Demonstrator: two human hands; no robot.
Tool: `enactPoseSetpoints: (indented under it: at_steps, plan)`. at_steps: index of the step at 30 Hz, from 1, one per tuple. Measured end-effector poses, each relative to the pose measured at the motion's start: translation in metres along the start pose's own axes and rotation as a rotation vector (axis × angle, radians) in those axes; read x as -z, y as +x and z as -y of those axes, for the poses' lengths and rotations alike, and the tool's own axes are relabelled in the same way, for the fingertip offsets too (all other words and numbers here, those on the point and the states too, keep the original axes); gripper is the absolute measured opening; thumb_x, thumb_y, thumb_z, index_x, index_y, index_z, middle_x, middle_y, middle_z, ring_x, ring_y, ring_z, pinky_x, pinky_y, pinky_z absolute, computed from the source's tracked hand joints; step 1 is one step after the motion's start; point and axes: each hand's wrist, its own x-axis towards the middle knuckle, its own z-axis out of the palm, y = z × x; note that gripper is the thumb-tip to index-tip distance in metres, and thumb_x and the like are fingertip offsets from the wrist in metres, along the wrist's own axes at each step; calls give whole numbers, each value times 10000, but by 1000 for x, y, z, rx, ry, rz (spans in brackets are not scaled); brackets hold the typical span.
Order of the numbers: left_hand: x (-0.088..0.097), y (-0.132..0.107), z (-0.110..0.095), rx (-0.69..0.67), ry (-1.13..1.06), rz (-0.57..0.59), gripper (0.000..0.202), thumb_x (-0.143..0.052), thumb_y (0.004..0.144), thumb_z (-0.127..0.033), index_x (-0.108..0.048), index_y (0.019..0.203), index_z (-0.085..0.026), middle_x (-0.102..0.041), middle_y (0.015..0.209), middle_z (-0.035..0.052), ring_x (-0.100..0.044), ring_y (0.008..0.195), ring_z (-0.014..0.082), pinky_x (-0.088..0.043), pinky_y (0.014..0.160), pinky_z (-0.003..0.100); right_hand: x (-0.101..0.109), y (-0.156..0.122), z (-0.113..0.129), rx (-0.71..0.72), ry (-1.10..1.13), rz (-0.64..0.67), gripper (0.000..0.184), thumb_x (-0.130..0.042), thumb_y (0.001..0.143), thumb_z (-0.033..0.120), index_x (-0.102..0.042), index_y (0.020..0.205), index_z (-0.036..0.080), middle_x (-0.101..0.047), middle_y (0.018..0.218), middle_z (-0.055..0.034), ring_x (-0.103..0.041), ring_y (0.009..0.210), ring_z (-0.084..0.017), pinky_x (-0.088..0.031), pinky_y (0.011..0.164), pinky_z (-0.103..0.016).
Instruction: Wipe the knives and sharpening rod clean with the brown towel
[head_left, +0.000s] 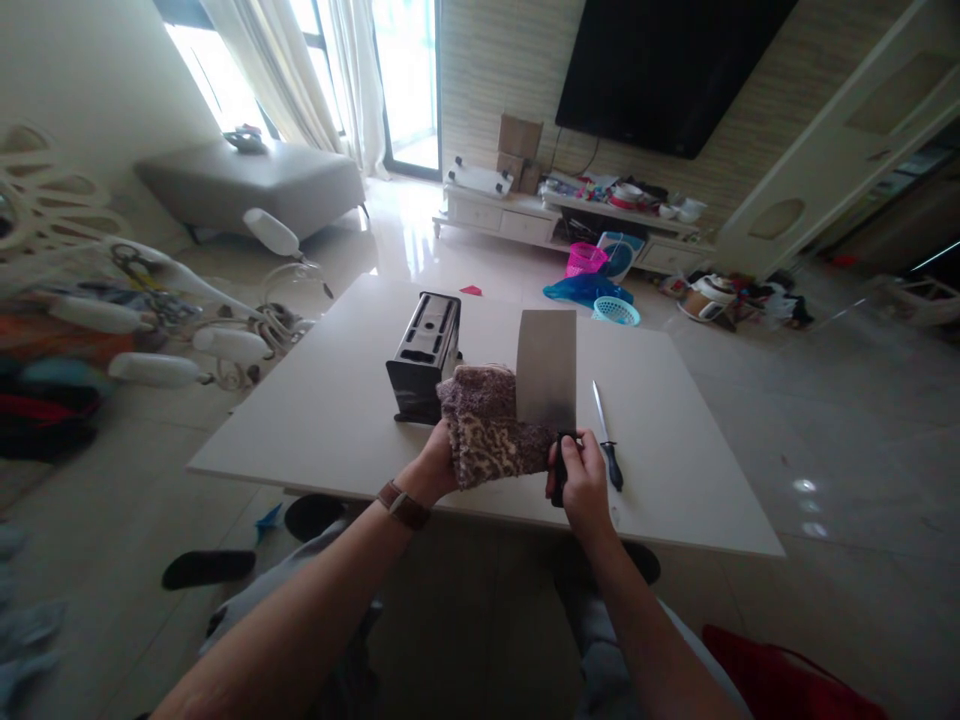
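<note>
My right hand (583,483) is wrapped round the black handle of a cleaver (547,365), whose broad blade points up and away from me. A folded brown patterned cloth (491,435) lies in my left hand (436,462), right beside the blade and partly behind it. The fingers of that hand are mostly hidden under the cloth. Just beyond the cloth stands a black and silver knife block (425,355) with slots in its top. To the right of my right hand, a sharpening steel (606,435) with a black handle rests on the white table (300,400).
Past the table's far edge, a light blue basket (616,311), a blue plastic bag (589,289) and a pink basket (586,259) are on the floor. A white chandelier (225,345) reaches in at the left. A low cabinet (495,215) lines the wall.
</note>
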Motion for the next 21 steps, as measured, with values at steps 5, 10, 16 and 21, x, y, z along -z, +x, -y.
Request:
enactPoseSetpoints:
  at_steps: [5,10,16,21]
  plan:
    - [-3,-1,-7,-12,-94,51,688,-475,892,-717,-682,1253,-170,-761,1141,141,-670,1171,341,-545,962,509,7,3,0,-18,69,4,321,-608,930,535,-467,900,248,-573,699,90,-474,353,-62,-380,312,-194]
    - [3,-3,-9,59,-45,79,518,-517,922,-586,-736,1119,-159,-774,1040,137,-690,1122,338,-535,965,523,8,4,-6,-73,168,6,321,-623,923,525,-473,859,249,-540,617,96,-446,331,-72,-366,290,-197]
    - [4,-3,-4,143,-162,165,386,-625,911,-455,-747,1079,-130,-783,1071,130,-706,1123,311,-534,1029,455,8,4,-13,-83,251,66,327,-634,924,528,-483,851,247,-557,606,89,-452,311,-74,-334,275,-194]
    - [6,0,3,155,-280,99,348,-619,932,-380,-747,1084,-93,-790,1042,140,-724,1090,303,-540,1052,442,3,2,-13,-50,200,73,308,-608,956,514,-495,857,245,-573,614,95,-463,305,-72,-332,278,-186]
